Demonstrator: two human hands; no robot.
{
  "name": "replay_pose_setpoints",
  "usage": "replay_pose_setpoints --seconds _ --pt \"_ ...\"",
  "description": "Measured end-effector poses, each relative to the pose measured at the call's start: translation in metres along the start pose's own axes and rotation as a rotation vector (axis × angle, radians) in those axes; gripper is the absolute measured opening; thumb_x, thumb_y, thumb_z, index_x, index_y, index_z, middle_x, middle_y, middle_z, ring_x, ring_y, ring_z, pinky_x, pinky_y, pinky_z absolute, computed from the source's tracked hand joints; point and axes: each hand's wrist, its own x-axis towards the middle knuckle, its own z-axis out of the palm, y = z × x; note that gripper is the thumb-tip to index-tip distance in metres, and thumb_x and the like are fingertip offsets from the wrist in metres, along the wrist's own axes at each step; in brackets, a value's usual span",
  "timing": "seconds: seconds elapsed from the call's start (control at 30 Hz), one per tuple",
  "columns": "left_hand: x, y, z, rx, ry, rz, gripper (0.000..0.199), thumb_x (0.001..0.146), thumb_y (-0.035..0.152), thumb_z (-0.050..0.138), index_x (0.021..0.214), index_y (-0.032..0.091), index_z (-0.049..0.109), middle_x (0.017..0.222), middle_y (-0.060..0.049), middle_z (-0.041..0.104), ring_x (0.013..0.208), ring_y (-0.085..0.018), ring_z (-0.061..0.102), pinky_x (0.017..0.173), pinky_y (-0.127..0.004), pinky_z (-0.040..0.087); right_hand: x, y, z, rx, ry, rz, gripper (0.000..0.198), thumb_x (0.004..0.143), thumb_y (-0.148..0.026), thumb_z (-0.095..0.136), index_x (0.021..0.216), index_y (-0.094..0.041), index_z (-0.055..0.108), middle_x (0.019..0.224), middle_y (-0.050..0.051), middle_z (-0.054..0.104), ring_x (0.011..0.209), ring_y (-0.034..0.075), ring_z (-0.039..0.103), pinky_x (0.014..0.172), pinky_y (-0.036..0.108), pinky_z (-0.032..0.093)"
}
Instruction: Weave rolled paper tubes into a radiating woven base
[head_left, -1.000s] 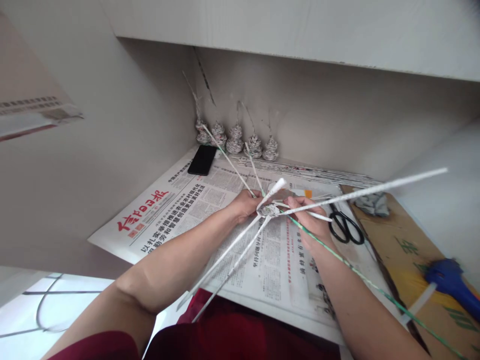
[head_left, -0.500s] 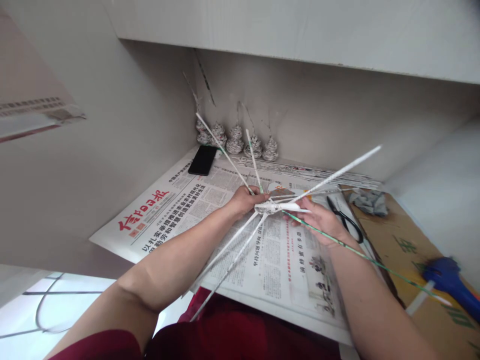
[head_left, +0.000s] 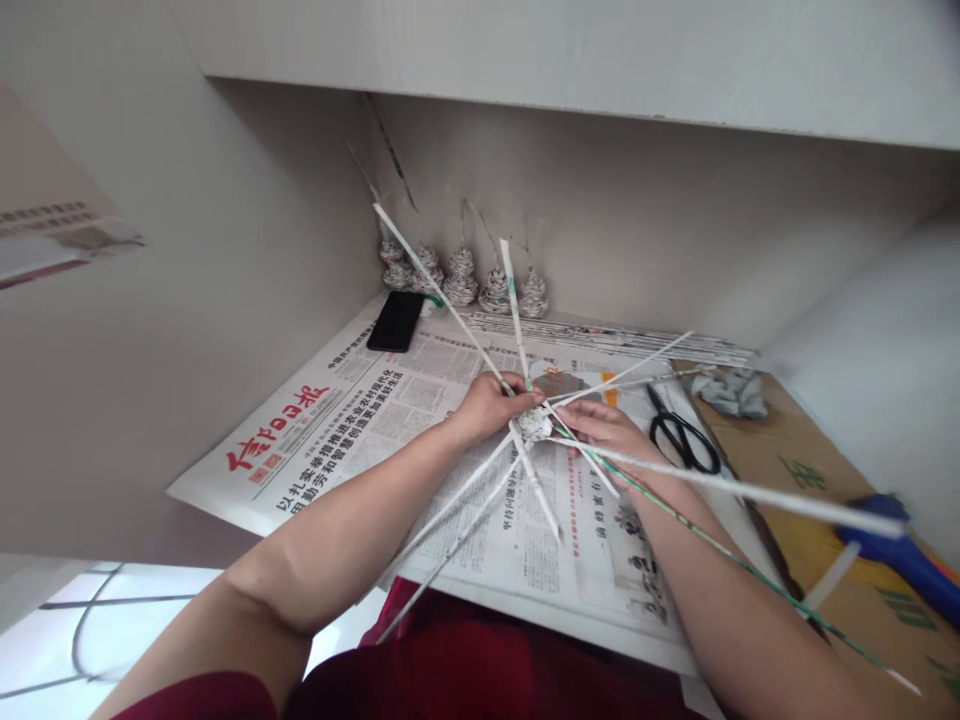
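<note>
A small woven piece of rolled newspaper is held above the spread newspaper, with several long paper sticks fanning out from it. My left hand is closed on its left side, thumb along the top edge. At its right side, the fingers of my right hand pinch a paper stick close to the weave. One white stick points to the lower right over my right forearm, beside a green-patterned stick. Another white stick hangs toward me. The fingertips partly hide the weave.
Several gourd-shaped woven paper pieces stand along the back wall. A black phone lies on the newspaper. Loose paper sticks lie behind. Black scissors, crumpled grey cloth and a blue-handled tool are at right, near cardboard.
The thick white stick that pointed up and right now points to the lower right. Another stick now points toward me. My right hand has moved slightly left; the left still holds the weave.
</note>
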Motion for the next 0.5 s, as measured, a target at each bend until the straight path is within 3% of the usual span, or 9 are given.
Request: replay_pose_setpoints --seconds 0.1,0.2,0.37,0.5 --pt "-0.001 0.0 0.0 0.103 -0.036 0.045 0.028 0.071 0.04 0.071 0.073 0.013 0.07 0.071 -0.004 0.067 0.064 -0.013 0.056 0.062 -0.024 0.041 0.001 0.005 0.004 -0.056 0.11 -0.102 0.035 0.054 -0.044 0.085 0.065 -0.017 0.066 0.063 0.002 0.068 0.055 0.014 0.06 0.054 0.027 0.047" --pt "-0.002 0.002 0.0 0.165 -0.067 0.041 0.028 0.071 0.04 0.07 0.07 0.013 0.069 0.064 -0.001 0.062 0.059 -0.011 0.051 0.057 -0.023 0.037 0.002 0.009 0.006 -0.184 0.191 -0.215 0.035 0.058 -0.046 0.082 0.068 -0.017 0.065 0.064 0.002 0.068 0.056 0.014 0.058 0.055 0.026 0.045" --pt "-0.004 0.003 0.0 0.182 -0.147 -0.04 0.028 0.067 0.04 0.071 0.067 0.013 0.067 0.057 0.002 0.054 0.053 -0.009 0.043 0.051 -0.022 0.031 -0.001 0.01 0.011 -0.32 0.222 -0.348 0.031 0.065 -0.045 0.076 0.07 -0.019 0.061 0.069 0.002 0.068 0.061 0.015 0.059 0.059 0.027 0.045" --pt "-0.004 0.002 0.001 0.119 -0.129 -0.084 0.029 0.065 0.041 0.073 0.066 0.013 0.066 0.055 0.003 0.053 0.051 -0.008 0.043 0.051 -0.022 0.031 0.0 0.013 0.012 -0.432 0.262 -0.435 0.024 0.073 -0.041 0.07 0.074 -0.018 0.064 0.071 0.003 0.067 0.065 0.016 0.059 0.061 0.028 0.045"
